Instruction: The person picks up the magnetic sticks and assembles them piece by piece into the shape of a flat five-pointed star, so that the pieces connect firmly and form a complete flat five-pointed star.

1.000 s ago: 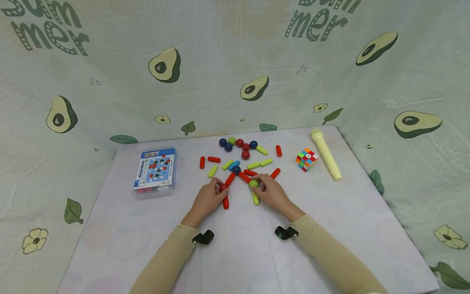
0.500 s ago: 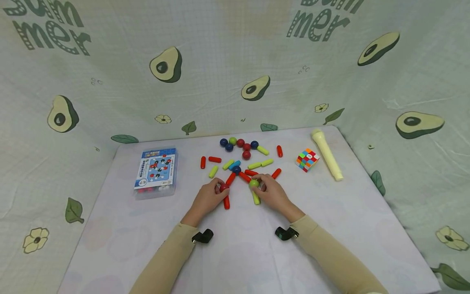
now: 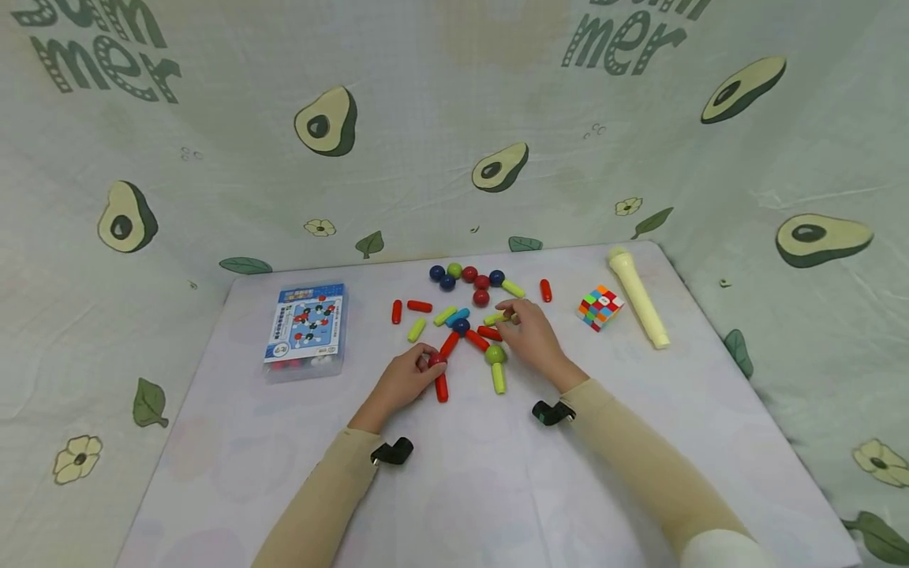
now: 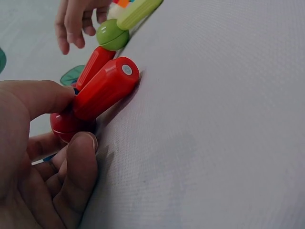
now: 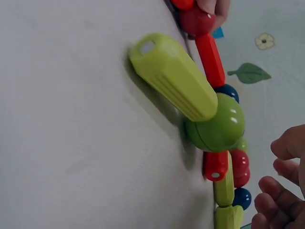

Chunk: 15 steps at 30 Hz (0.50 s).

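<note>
left hand (image 3: 405, 380): pinching the dark red ball (image 3: 436, 360) between thumb and fingers, holding the joint down on the surface (image 3: 497, 489); plain to see in the left wrist view (image 4: 71, 125)

right hand (image 3: 534, 337): hovering just past the green ball (image 3: 495, 354), fingers loosely curled with the tips at the yellow-green sticks (image 3: 497, 319); can't tell from these views whether one is actually pinched yet, looks empty in the wrist view

landmark: green ball, sitting on top of its own yellow-green stick (image 3: 499, 378), with a red stick (image 3: 476, 341) running up from it to the dark blue ball (image 3: 461, 326)

structure so far: V shape, dark blue ball at the apex, red stick (image 3: 448, 345) down to the dark red ball on the other side of the V from the green ball, short red stick (image 3: 443, 387) hanging below that

doing it well, my guess: keep that pinch on the red ball firm so the chain doesn't skate while the other hand fishes; take a loose stick by its middle, bring one end square onto a ball and let it seat without shoving; these probably snap together, so approach slow or the green ball may hop off its stick

spare balls (image 3: 469, 279): cluster well beyond the green ball, near the back edge

other stuff: puzzle cube (image 3: 600, 308) and cream plastic tube (image 3: 637, 296) off to the far side of the green ball, parts box (image 3: 307, 329) way over on the opposite side past the red ball
</note>
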{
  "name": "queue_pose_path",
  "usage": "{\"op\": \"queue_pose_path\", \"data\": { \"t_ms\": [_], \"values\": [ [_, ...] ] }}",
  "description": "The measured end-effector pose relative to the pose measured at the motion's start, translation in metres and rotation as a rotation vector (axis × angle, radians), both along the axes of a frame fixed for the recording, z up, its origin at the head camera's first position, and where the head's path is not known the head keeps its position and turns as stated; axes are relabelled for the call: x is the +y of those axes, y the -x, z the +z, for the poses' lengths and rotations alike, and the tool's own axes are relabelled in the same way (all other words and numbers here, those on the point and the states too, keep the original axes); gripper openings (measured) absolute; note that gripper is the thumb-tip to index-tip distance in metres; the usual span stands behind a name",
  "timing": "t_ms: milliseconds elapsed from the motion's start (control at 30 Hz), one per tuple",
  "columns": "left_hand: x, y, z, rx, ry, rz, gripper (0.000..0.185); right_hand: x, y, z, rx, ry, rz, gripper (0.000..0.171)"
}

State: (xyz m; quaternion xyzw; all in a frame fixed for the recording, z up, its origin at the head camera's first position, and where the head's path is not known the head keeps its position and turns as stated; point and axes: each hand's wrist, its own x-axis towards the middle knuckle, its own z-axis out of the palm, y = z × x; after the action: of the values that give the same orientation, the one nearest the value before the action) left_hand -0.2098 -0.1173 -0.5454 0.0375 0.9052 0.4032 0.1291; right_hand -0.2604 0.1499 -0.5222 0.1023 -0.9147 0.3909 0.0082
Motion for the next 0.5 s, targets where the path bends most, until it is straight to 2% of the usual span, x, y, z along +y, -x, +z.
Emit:
{"op": "queue_pose_path", "data": {
  "t_ms": [233,500],
  "values": [
    [0.0,0.0,0.001,-0.03,-0.025,0.003,0.039,-0.004,0.036,0.008,-0.017,-0.147,0.067,0.044],
    [0.0,0.001,0.001,-0.05,-0.017,-0.004,0.042,-0.015,0.057,0.009,-0.045,-0.274,0.148,0.049]
  ]
}}
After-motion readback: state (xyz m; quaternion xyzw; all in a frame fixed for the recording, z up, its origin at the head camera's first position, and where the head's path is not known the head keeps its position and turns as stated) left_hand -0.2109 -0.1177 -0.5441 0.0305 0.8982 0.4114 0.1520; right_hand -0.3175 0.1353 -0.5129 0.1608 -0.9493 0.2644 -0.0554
